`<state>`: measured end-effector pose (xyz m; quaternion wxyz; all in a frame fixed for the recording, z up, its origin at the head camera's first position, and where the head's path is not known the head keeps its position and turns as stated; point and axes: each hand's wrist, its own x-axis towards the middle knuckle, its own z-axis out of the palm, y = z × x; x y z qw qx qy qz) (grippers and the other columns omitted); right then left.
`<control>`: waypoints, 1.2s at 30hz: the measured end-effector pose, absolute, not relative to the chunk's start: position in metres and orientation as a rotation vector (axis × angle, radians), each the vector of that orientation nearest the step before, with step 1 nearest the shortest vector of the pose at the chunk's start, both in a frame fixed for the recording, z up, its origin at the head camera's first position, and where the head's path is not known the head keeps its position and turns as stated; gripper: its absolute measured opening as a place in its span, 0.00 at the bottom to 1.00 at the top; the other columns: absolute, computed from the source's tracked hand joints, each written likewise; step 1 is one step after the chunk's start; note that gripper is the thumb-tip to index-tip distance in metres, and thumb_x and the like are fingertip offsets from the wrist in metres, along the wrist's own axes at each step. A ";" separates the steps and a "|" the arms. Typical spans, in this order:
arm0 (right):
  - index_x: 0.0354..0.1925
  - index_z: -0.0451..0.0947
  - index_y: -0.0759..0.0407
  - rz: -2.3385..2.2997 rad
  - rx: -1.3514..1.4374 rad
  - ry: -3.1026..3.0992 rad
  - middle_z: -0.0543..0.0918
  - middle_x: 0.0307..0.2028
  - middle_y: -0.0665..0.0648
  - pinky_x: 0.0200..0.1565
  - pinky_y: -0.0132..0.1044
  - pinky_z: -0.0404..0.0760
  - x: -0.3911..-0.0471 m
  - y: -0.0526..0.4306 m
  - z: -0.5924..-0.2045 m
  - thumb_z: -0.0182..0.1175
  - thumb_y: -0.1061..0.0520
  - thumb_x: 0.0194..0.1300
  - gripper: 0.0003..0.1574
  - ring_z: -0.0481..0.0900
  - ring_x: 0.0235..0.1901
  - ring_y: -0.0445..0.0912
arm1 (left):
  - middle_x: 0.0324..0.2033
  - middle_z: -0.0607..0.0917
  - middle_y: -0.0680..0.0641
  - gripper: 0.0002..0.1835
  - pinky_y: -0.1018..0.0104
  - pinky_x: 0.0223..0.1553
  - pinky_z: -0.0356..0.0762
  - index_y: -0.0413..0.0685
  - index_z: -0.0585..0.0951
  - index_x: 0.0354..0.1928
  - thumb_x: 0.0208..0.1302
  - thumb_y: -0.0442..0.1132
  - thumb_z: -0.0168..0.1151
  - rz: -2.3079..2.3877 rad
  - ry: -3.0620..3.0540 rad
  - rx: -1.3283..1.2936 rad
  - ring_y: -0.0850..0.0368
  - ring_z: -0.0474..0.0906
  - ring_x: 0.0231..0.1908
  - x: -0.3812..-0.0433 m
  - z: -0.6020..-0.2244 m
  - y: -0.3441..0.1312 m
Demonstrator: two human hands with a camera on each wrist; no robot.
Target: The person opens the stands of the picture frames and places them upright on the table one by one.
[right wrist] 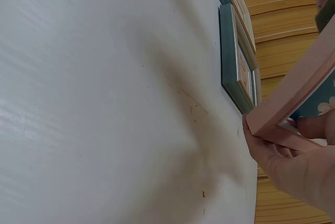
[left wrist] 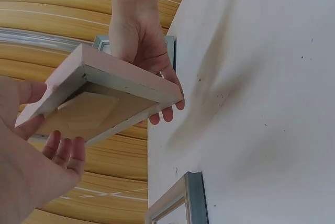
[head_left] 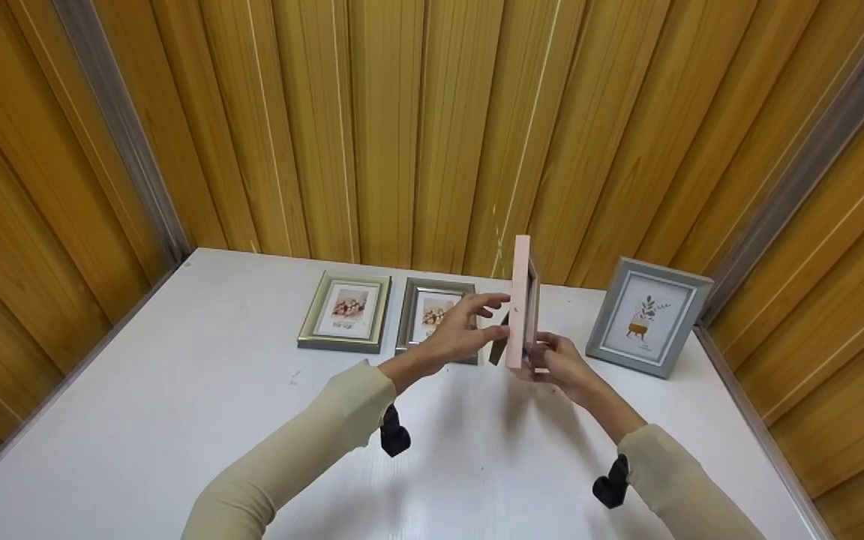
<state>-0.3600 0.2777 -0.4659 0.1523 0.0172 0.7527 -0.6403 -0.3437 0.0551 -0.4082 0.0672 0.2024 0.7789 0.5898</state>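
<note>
A pink picture frame (head_left: 520, 304) is held upright above the table, seen nearly edge-on in the head view. My right hand (head_left: 563, 364) grips its lower edge, with the thumb on the picture side and fingers underneath. The left hand (head_left: 466, 330) is at the frame's back, its fingers loosely extended and fingertips right at the edge. A brown stand leg (head_left: 501, 349) juts out from the back, near the left thumb. In the left wrist view the brown backing (left wrist: 112, 111) shows. The right wrist view shows part of the blue floral picture (right wrist: 316, 101).
A gold-toned frame (head_left: 346, 311) and a darker frame (head_left: 406, 322) lie on the white table (head_left: 177, 397), left of the pink one; the left hand partly covers the darker frame. A grey-green frame (head_left: 649, 315) stands tilted back at right. Wood-patterned walls (head_left: 387, 135) enclose the table.
</note>
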 end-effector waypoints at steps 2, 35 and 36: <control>0.74 0.53 0.75 -1.846 -0.011 2.128 0.82 0.51 0.60 0.51 0.41 0.86 -0.360 0.278 -0.467 0.45 0.63 0.79 0.32 0.84 0.45 0.44 | 0.67 0.74 0.47 0.31 0.45 0.66 0.71 0.61 0.73 0.72 0.67 0.39 0.66 1.769 2.270 0.629 0.48 0.69 0.68 -0.346 -0.409 0.053; 0.79 0.31 0.60 -1.757 -0.430 1.892 0.75 0.58 0.60 0.62 0.50 0.80 -0.353 0.289 -0.465 0.56 0.37 0.74 0.59 0.83 0.55 0.49 | 0.63 0.82 0.43 0.30 0.66 0.49 0.78 0.45 0.76 0.69 0.63 0.31 0.56 1.677 2.125 0.725 0.54 0.78 0.52 -0.361 -0.403 0.021; 0.79 0.30 0.59 -1.747 -0.442 1.891 0.74 0.59 0.61 0.63 0.51 0.80 -0.353 0.289 -0.465 0.56 0.35 0.73 0.60 0.83 0.55 0.49 | 0.63 0.82 0.42 0.30 0.66 0.49 0.78 0.45 0.76 0.69 0.63 0.31 0.56 1.673 2.118 0.728 0.54 0.78 0.52 -0.362 -0.403 0.020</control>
